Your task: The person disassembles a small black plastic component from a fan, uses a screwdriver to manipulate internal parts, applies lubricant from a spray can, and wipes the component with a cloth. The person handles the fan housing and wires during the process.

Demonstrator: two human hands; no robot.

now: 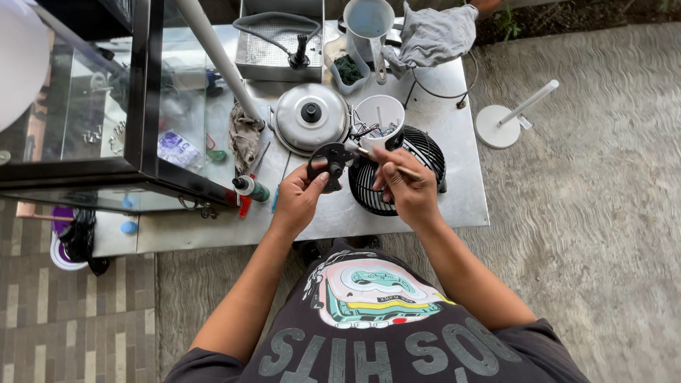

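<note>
Both hands work just in front of the white cup [378, 117]: the left hand [298, 198] pinches the dark round motor part [330, 162], while the right hand [408, 190] grips a thin screwdriver [386, 162] slanting leftward toward that part.

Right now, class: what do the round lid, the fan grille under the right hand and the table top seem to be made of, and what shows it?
Round lid: probably polished metal, shiny and mirror-like, with a dark knob, likely plastic.
Fan grille: thin black ribs, painted wire or plastic; cannot tell which.
Table top: looks like sheet metal, dull grey and softly reflective.
</note>
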